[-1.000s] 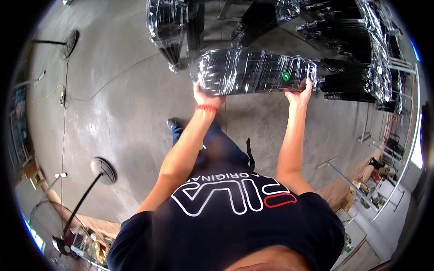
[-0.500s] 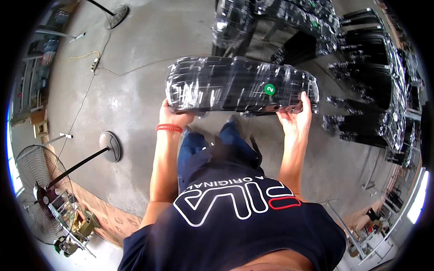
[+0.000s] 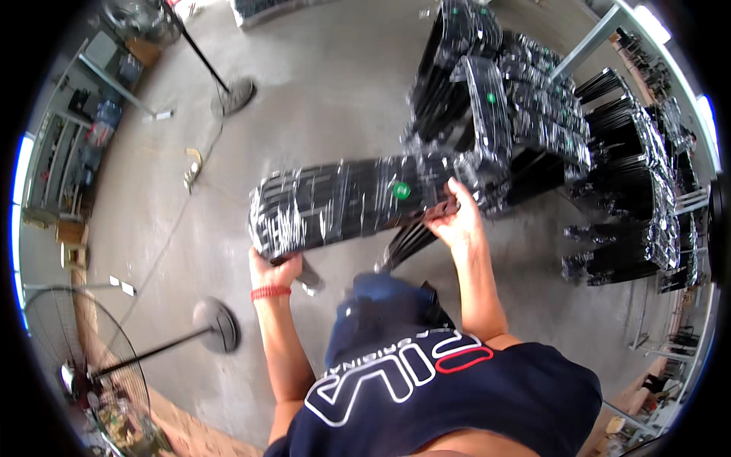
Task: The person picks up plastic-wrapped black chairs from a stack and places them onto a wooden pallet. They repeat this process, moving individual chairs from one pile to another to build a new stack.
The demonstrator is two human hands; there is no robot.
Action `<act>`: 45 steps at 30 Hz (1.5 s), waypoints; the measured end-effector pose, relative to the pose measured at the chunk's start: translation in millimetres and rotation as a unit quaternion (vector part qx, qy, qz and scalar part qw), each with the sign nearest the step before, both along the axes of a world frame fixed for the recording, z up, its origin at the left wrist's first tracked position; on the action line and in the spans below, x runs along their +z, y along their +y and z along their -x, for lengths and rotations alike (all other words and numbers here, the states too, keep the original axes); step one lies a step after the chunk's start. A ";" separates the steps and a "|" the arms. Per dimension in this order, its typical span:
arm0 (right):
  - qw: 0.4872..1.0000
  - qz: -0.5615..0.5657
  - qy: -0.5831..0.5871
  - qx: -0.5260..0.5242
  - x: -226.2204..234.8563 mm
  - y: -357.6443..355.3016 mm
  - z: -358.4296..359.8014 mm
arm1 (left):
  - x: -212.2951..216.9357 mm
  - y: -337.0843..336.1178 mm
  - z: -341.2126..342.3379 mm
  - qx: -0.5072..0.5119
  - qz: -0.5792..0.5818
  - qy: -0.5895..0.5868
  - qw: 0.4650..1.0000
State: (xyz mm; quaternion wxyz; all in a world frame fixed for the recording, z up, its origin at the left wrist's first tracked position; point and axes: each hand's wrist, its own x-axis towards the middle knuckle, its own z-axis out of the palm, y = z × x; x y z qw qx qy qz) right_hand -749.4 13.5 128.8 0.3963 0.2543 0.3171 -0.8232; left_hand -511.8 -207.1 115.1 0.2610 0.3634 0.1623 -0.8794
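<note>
My left hand and right hand hold the black bundle by its ends. It looks wrapped, not set down; wrapped stacks stand past my right.

A bundle spans the hands, perhaps touching stacks ahead at right; a fan stands left.

The wrapped black bundle, squarer across the person's front a second earlier, had swung aslant: its left end sat nearer the body, the left hand now drawn back behind the right. Dark legs had appeared below it, and more of the wrapped stack beyond.
</note>
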 end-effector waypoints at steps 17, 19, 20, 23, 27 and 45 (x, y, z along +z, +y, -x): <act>0.993 0.116 0.001 -0.035 -19.1 -413.6 228.0 | -11.4 -438.9 253.8 -0.058 0.015 -0.032 0.998; 0.996 0.061 0.010 -0.068 -10.0 -448.3 277.5 | -18.7 -492.5 313.8 -0.089 0.005 -0.047 0.995; 0.995 0.044 0.022 -0.082 -2.5 -468.3 308.3 | -10.0 -510.2 356.8 -0.078 0.030 -0.067 0.994; 0.994 0.033 0.030 -0.103 0.2 -521.6 405.6 | -24.8 -584.8 466.3 -0.081 0.090 -0.073 0.990; 0.986 0.070 0.039 -0.147 13.8 -587.6 533.4 | 14.6 -648.8 634.0 -0.117 0.085 -0.063 0.987; 0.913 0.187 0.143 -0.334 39.5 -744.5 1095.7 | 25.3 -847.7 1307.4 -0.323 -0.028 -0.031 0.946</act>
